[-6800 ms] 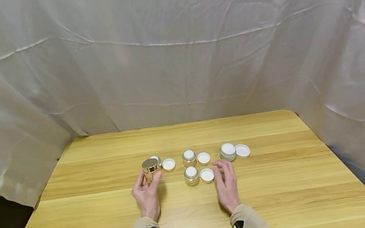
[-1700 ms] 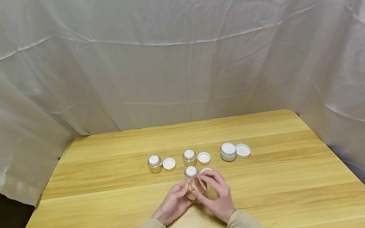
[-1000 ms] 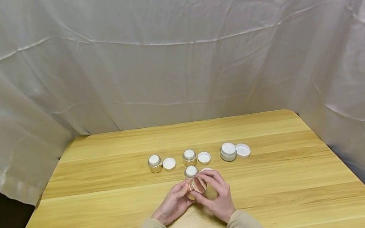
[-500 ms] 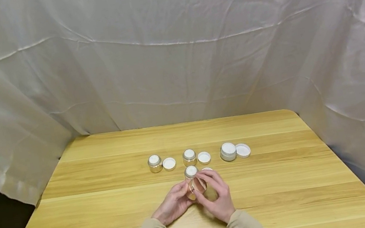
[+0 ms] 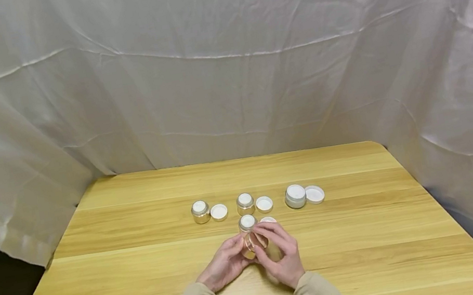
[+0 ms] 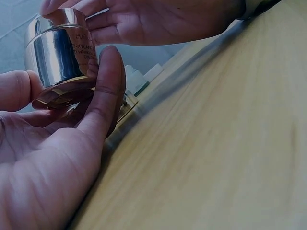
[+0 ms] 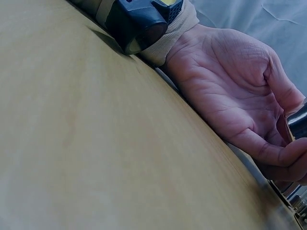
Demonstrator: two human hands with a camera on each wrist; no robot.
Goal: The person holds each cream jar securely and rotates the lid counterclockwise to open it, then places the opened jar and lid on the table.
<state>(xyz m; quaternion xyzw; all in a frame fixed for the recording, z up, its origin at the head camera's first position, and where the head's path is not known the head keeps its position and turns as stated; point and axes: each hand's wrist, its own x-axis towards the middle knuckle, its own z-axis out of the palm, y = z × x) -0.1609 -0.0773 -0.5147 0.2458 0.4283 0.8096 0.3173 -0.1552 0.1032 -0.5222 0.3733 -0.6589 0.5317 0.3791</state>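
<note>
A shiny gold cosmetic jar (image 6: 60, 55), with dark lettering on its side, is held above the table between both hands. My left hand (image 5: 223, 267) grips its body with thumb and fingers. My right hand (image 5: 284, 257) has fingers and thumb around the gold lid (image 5: 259, 239), which is tilted toward the right. Whether the lid is loose from the body cannot be seen. Just behind the hands stands an uncovered gold jar (image 5: 247, 222) with a white top. Its lid (image 5: 268, 220) lies beside it, partly hidden by the right hand.
Along the back stand a left gold jar (image 5: 201, 213), a middle gold jar (image 5: 245, 205) and a frosted jar (image 5: 295, 197), all uncovered. Their lids, such as the white lid (image 5: 315, 195), lie upturned at their right. A grey curtain (image 5: 226, 91) surrounds the wooden table (image 5: 374, 228).
Earlier the left hand held the gold jar at the left, apart from the right hand; it has since come to the middle, where the right hand took the lid. Lately the right fingers shift slightly.
</note>
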